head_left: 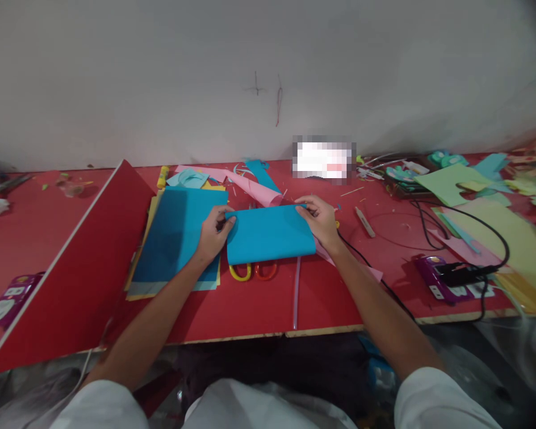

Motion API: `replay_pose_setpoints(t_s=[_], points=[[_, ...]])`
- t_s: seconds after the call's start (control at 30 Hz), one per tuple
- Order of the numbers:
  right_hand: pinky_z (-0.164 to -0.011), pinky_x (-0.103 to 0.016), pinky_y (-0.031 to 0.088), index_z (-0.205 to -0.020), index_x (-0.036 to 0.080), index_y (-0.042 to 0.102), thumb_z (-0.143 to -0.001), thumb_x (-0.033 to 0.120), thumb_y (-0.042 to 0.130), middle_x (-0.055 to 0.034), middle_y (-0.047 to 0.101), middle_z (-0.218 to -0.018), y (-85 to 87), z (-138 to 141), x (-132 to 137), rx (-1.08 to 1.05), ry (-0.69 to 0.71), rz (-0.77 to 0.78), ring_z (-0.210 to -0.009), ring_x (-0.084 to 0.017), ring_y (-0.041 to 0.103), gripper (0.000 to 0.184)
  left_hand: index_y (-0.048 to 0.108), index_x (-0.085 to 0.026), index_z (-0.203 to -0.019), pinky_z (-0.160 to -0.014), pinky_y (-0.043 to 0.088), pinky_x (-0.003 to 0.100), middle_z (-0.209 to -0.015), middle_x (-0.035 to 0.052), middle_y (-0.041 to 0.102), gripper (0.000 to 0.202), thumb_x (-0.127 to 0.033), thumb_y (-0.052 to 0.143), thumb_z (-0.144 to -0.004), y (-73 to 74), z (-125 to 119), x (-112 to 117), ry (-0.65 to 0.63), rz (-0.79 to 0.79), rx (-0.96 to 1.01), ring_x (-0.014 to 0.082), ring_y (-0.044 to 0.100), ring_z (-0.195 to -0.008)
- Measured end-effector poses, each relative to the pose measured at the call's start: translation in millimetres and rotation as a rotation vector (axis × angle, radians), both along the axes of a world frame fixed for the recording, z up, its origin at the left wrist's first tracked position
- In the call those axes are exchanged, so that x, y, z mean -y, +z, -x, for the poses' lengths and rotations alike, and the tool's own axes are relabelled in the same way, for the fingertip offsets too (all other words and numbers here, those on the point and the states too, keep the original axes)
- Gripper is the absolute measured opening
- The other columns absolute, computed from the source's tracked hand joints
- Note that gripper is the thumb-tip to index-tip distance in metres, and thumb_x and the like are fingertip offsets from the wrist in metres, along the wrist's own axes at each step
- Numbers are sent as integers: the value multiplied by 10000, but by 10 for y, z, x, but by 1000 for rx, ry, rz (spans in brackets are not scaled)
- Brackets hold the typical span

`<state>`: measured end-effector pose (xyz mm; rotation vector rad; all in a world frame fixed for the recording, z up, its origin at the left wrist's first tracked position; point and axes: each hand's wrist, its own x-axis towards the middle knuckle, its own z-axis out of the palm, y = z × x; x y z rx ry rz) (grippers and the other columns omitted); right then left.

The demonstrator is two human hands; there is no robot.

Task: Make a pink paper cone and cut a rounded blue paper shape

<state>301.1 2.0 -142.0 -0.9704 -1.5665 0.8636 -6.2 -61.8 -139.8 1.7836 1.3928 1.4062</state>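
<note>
A folded sheet of blue paper (270,235) is held up over the red table between both hands. My left hand (215,231) pinches its upper left corner, thumb in front. At the upper right corner, my right hand (320,220) grips the paper between thumb and fingers. Below its lower edge show the yellow and red handle loops of scissors (240,274); their blades are mostly hidden behind the sheet. Left of it lies a stack of coloured paper with a blue sheet (178,232) on top. Behind the held paper lie a pink paper strip (254,189) and a blue strip (259,174).
A red partition (84,262) stands at the left. A glue stick (162,177) lies near the wall. To the right are a cutter knife (364,222), a purple power strip (442,280) with black cables, and paper sheets (504,232). The table's front edge (259,338) runs below my forearms.
</note>
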Motion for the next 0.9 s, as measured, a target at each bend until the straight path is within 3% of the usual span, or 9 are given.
replay_pose_setpoints(t_s=[0.9], points=[[-789,-358,582,-1005,236,763,-939,420,727,-64,796,-988,-30,-8,-11,4,8,-32,-861,-215,740,199,651,-215,-1117,-618,368,282,-711,-32,525,241,-429,661,-1007,-21,21,7,6,-5,-4,141,504,-648]])
